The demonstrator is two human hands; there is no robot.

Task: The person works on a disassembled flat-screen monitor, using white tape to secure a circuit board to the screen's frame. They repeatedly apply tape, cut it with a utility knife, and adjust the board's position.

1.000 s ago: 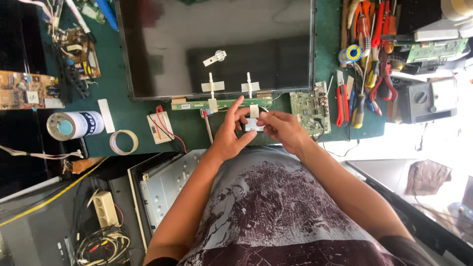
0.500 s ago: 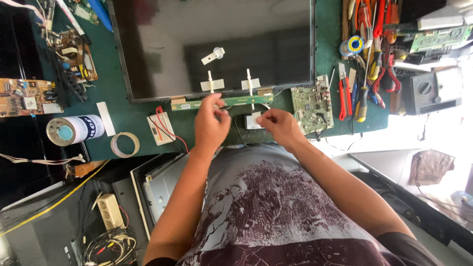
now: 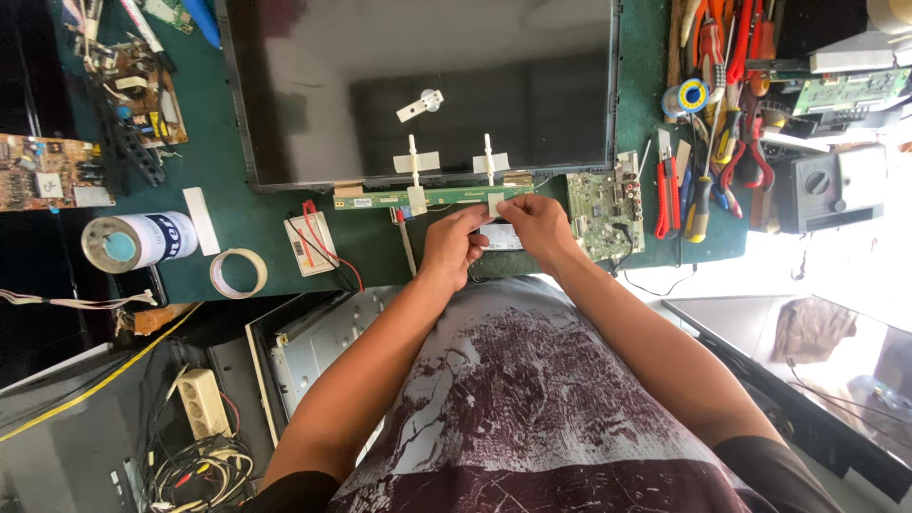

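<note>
Green matting covers the workbench (image 3: pixel 237 209), which runs across the upper part of the view and is crowded at both ends. Biggest on it is a dark flat display panel (image 3: pixel 427 85), lying face up and reaching from the far edge almost to the near edge. Along the panel's near side lies a long narrow green circuit strip (image 3: pixel 446 198), with two white ribbon connectors (image 3: pixel 415 163) rising from it onto the glass. Just beside the strip's right end sits a green main circuit board (image 3: pixel 603 214). At the bench's right end a heap of red-handled pliers and screwdrivers (image 3: pixel 708 114) lies by a dark boxy instrument (image 3: pixel 822 190). Near the left end a white can (image 3: pixel 138 242) lies on its side, with a roll of tape (image 3: pixel 237 273) just beside it and a small white module with red wires (image 3: pixel 309 244) between the tape and the strip. A brown circuit board (image 3: pixel 43 171) rests at the left edge.

Both hands meet at the near edge, right below the strip. The left hand (image 3: pixel 456 249) has its fingers curled, thumb and forefinger pinched on a small white piece of tape (image 3: pixel 496 204). The right hand (image 3: pixel 537 223) is likewise curled, its fingertips gripping the same piece at the strip's near side.
</note>
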